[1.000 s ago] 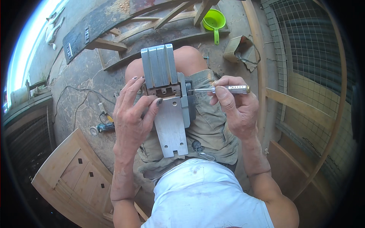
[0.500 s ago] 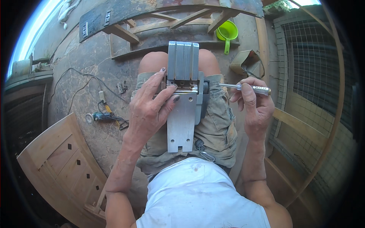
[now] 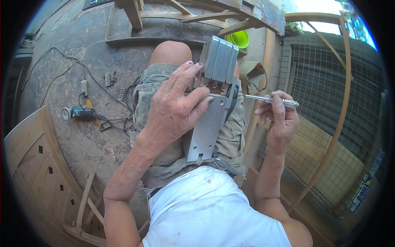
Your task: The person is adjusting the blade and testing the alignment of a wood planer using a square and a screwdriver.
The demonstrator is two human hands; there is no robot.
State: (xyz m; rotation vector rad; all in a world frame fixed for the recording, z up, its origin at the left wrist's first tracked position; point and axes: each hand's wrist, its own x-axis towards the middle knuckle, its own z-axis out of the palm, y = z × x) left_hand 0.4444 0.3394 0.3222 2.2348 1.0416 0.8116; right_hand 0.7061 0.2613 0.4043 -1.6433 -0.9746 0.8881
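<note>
An electric planer (image 3: 209, 125) lies upside down on my lap, its flat silver sole and grooved front plate facing up. A slot (image 3: 217, 85) between the two plates shows small screws. Across the left side of the planer my left hand (image 3: 173, 101) holds it, fingertips at the slot and thumb on the sole. To the right, my right hand (image 3: 279, 119) grips a screwdriver (image 3: 291, 103) by its clear handle. The shaft points left, with the tip close to the planer's right side; whether it touches cannot be made out.
An angle grinder (image 3: 78, 113) with cords lies on the floor at left, beside a wooden panel door (image 3: 31, 160). Ahead stands a wooden bench (image 3: 230, 10) with a green dipper (image 3: 240, 38) near it. A wire mesh screen (image 3: 317, 82) is at right.
The planer has tilted, its front end now leaning right, and my left hand has moved with it. The screwdriver stays in my right hand, beside the planer. The view has shifted.
</note>
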